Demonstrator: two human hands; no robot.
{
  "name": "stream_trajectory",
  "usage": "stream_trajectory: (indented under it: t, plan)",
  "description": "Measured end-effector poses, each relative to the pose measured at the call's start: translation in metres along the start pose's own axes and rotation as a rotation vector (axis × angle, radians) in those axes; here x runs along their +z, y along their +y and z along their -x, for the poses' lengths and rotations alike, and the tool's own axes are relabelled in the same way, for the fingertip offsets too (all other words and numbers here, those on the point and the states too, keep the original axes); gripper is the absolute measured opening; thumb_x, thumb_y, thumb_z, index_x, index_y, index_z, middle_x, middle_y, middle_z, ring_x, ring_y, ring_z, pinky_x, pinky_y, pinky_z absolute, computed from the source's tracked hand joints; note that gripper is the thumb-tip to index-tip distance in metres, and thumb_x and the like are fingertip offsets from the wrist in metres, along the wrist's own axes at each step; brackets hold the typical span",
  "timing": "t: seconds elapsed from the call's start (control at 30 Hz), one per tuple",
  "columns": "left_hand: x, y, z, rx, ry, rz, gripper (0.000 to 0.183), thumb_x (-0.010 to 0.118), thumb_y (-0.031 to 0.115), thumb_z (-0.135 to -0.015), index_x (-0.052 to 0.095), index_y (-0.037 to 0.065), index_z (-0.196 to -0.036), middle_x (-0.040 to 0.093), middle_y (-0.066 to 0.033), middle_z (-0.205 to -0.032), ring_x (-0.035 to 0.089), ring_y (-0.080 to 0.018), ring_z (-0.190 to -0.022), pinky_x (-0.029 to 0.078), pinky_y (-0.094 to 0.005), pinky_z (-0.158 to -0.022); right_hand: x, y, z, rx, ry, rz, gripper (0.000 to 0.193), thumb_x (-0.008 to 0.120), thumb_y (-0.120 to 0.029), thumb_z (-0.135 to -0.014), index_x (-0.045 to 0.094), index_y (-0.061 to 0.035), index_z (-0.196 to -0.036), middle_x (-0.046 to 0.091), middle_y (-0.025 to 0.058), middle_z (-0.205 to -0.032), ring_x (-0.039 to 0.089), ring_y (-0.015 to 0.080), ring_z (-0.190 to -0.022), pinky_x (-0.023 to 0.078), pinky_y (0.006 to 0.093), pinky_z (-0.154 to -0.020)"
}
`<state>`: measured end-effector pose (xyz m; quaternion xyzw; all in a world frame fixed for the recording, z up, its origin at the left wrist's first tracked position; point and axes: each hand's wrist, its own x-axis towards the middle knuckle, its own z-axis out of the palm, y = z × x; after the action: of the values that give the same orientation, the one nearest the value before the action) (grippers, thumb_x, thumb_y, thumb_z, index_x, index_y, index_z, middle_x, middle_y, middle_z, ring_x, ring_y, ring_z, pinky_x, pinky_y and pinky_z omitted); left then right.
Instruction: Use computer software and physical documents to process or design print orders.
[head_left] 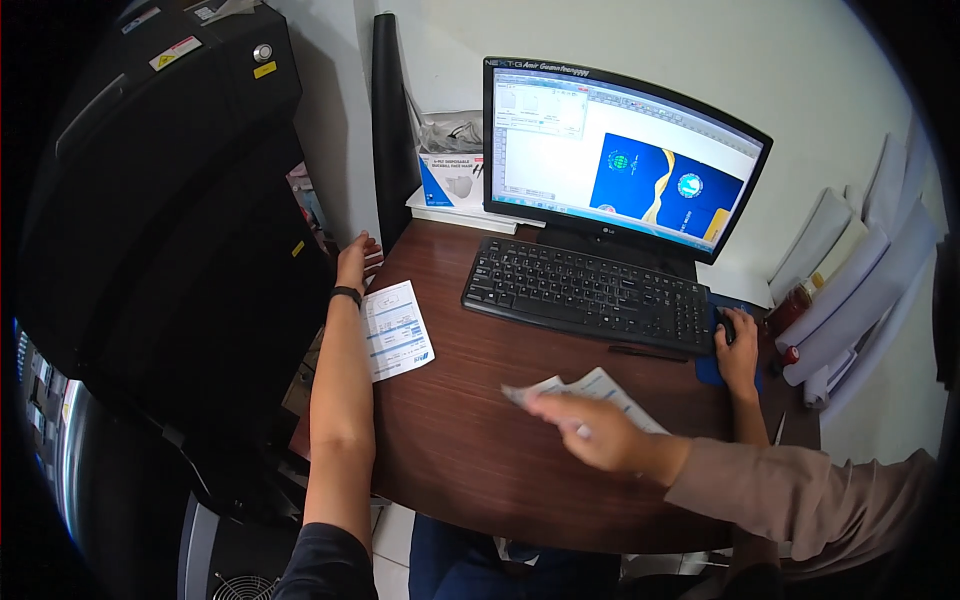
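Observation:
My left hand [358, 262] lies open at the left edge of the dark wooden desk [470, 440], with a black band on the wrist. A white printed slip [396, 330] lies right beside my forearm. My right hand [738, 348] rests over a black mouse [727, 325] on a blue pad [708, 368], just right of the black keyboard [588, 292]. Another person's hand [592, 432], in a beige sleeve, reaches in from the right and holds white papers [600, 388] above the desk's middle.
A monitor [620, 155] with a blue design on screen stands behind the keyboard. A black pen [648, 352] lies in front of the keyboard. A large black machine [160, 200] fills the left. A box [450, 180] sits at the back, rolled papers [860, 290] at the right.

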<state>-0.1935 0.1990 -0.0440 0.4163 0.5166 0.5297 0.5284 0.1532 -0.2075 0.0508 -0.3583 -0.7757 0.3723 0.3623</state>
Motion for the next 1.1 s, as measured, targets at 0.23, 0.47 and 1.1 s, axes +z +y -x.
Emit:
stream_trajectory:
  t: [0.23, 0.47, 1.1]
  plan:
    - [0.002, 0.001, 0.014, 0.103, 0.119, 0.046, 0.046, 0.062, 0.045, -0.099, 0.070, 0.002, -0.110, 0.073, -0.0066, -0.097, 0.068, -0.0176, -0.081, 0.051, -0.0328, -0.071, -0.077, -0.082, 0.019, -0.195, -0.055, -0.197, 0.065, 0.058, 0.016, -0.088, 0.046, -0.0031, -0.149, 0.050, 0.0268, -0.150, 0.046, 0.0393, -0.144, 0.049, 0.0467, -0.111]
    - [0.061, -0.005, 0.023, 0.468, 0.176, -0.362, 0.042, 0.069, 0.041, -0.096, 0.074, -0.001, -0.096, 0.074, -0.0087, -0.084, 0.068, -0.0196, -0.078, 0.052, -0.0349, -0.077, -0.191, 0.129, 0.129, 0.499, 0.906, 1.050, 0.035, 0.065, -0.013, -0.092, 0.066, -0.0010, -0.125, 0.060, 0.0195, -0.133, 0.056, 0.0385, -0.125, 0.044, 0.0436, -0.108]
    - [0.049, 0.024, 0.029, 0.857, 0.318, -0.787, 0.039, 0.064, 0.037, -0.096, 0.072, -0.001, -0.102, 0.074, -0.0193, -0.105, 0.069, -0.0391, -0.098, 0.054, -0.0458, -0.087, 0.016, -0.040, -0.007, 0.439, -0.546, 0.621, 0.076, 0.066, -0.018, -0.093, 0.031, -0.0113, -0.160, 0.043, 0.0196, -0.155, 0.053, 0.0404, -0.131, 0.048, 0.0466, -0.107]
